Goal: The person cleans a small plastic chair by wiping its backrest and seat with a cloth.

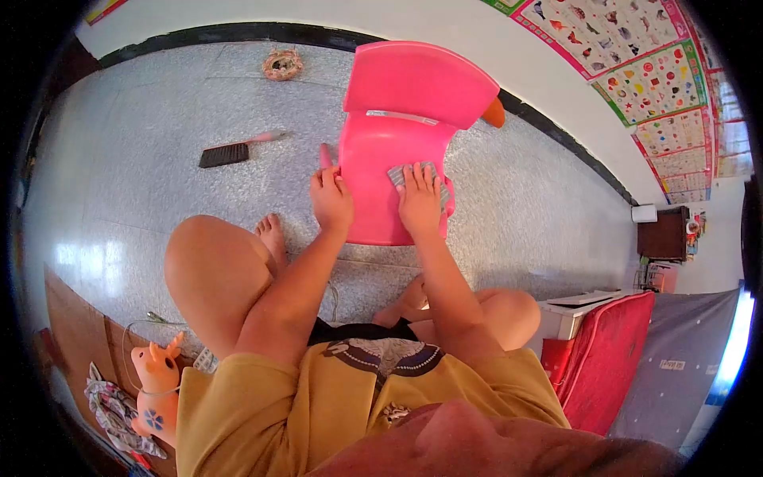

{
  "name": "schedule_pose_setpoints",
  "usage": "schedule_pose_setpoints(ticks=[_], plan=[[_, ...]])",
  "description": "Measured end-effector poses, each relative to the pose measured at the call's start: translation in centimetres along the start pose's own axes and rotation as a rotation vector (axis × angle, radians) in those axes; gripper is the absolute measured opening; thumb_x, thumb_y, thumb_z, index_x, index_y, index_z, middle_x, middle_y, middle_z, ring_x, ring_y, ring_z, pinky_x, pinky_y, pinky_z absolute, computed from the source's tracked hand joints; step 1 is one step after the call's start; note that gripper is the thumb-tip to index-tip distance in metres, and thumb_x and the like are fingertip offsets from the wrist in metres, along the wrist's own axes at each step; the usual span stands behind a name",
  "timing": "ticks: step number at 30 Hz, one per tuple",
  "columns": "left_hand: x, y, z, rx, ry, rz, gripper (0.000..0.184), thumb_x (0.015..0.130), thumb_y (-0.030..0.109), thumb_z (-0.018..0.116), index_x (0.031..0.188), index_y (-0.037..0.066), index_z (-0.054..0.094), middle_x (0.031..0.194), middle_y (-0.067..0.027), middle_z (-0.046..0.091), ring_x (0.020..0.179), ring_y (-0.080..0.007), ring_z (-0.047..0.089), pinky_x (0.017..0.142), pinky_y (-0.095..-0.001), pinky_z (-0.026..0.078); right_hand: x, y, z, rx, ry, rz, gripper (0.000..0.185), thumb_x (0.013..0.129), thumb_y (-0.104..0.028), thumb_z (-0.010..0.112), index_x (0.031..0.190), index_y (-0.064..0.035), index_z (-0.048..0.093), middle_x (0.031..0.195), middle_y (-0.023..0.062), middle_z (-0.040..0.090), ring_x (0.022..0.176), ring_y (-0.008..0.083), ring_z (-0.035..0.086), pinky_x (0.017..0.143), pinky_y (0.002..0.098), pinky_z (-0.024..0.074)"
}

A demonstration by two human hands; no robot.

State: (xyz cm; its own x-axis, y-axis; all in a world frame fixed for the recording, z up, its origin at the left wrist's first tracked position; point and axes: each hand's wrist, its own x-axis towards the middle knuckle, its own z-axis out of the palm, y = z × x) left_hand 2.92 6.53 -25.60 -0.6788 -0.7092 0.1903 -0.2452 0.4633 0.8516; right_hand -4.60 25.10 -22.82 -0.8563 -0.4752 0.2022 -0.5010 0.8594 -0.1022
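Note:
A small pink plastic chair (395, 183) stands on the floor in front of me. My left hand (332, 200) grips the left edge of its seat, with the fingers curled at the rim. On the right part of the seat lies a folded grey striped cloth (395, 174). My right hand (420, 200) holds this cloth against the seat, its fingers laid over the top and partly covering it. Just beyond my left hand, a pink stick-like piece (325, 155) shows beside the chair; the rest of it is hidden.
A dark-bristled brush (225, 155) with a pink handle lies on the grey floor (159, 191) to the left. A round woven object (283, 64) sits near the wall. An orange toy animal (156, 389) is at lower left, a red padded item (604, 350) at lower right.

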Motion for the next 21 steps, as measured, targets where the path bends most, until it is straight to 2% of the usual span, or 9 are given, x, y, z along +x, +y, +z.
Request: schedule_pose_setpoints(ticks=[4, 8, 16, 21], plan=[[-0.1, 1.2, -0.7, -0.002, -0.015, -0.063, 0.023, 0.102, 0.013, 0.054, 0.122, 0.007, 0.062, 0.125, -0.0200, 0.058, 0.118, -0.0411, 0.056, 0.101, -0.0505, 0.047, 3.7, 1.2, 1.4, -0.033, 0.075, -0.041, 0.056, 0.100, -0.028, 0.060, 0.150, -0.0059, 0.050, 0.160, 0.0188, 0.045, 0.152, 0.0403, 0.033, 0.125, 0.0582, 0.0222], [-0.2, 1.3, -0.6, -0.007, 0.004, -0.062, 0.024, 0.101, 0.013, 0.055, 0.124, 0.007, 0.061, 0.126, -0.0205, 0.057, 0.118, -0.0417, 0.056, 0.101, -0.0504, 0.047, 4.6, 1.0, 1.4, -0.083, -0.012, 0.008, 0.054, 0.105, -0.032, 0.054, 0.154, -0.0098, 0.048, 0.164, 0.0154, 0.041, 0.154, 0.0375, 0.033, 0.126, 0.0558, 0.0204], [-0.2, 0.6, 0.2, -0.049, 0.037, -0.066, 0.023, 0.100, 0.015, 0.057, 0.122, 0.010, 0.063, 0.127, -0.0195, 0.058, 0.118, -0.0418, 0.057, 0.098, -0.0516, 0.050, -2.5, -2.3, -1.2, 0.013, -0.106, -0.099, 0.056, 0.102, -0.028, 0.061, 0.154, -0.0106, 0.049, 0.162, 0.0181, 0.042, 0.152, 0.0389, 0.035, 0.125, 0.0568, 0.0230], [-0.1, 0.6, 0.1, -0.024, 0.033, -0.075, 0.023, 0.100, 0.014, 0.056, 0.121, 0.009, 0.064, 0.126, -0.0203, 0.059, 0.117, -0.0423, 0.057, 0.100, -0.0519, 0.048, -7.0, -5.1, -2.9, 0.160, -0.078, -0.135, 0.053, 0.102, -0.026, 0.061, 0.152, -0.0100, 0.052, 0.161, 0.0152, 0.045, 0.151, 0.0375, 0.037, 0.124, 0.0567, 0.0238]])
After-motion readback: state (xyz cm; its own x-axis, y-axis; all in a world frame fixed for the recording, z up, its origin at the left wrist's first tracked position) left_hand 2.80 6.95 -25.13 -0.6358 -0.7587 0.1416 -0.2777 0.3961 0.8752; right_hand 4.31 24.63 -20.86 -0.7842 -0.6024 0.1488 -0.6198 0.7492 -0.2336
